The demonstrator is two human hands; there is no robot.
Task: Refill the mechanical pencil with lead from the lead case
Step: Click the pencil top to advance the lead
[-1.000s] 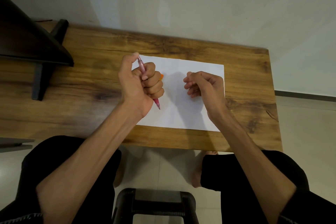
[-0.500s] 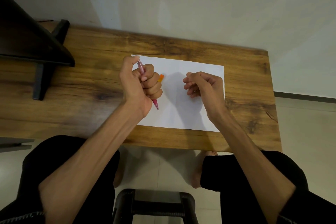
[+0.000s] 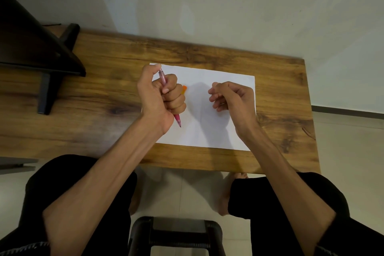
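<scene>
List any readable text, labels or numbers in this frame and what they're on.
None readable.
Pink mechanical pencil, gripped in the left hand: no legible marking.
White paper: blank.
Orange object behind the left hand: mostly hidden, no text visible.
Right hand: curled, contents hidden.

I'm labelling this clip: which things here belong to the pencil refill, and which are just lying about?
Job:
pink mechanical pencil, gripped in the left hand
right hand, curled, contents hidden
orange item, possibly the lead case

Lying about:
white paper
black stand
</scene>
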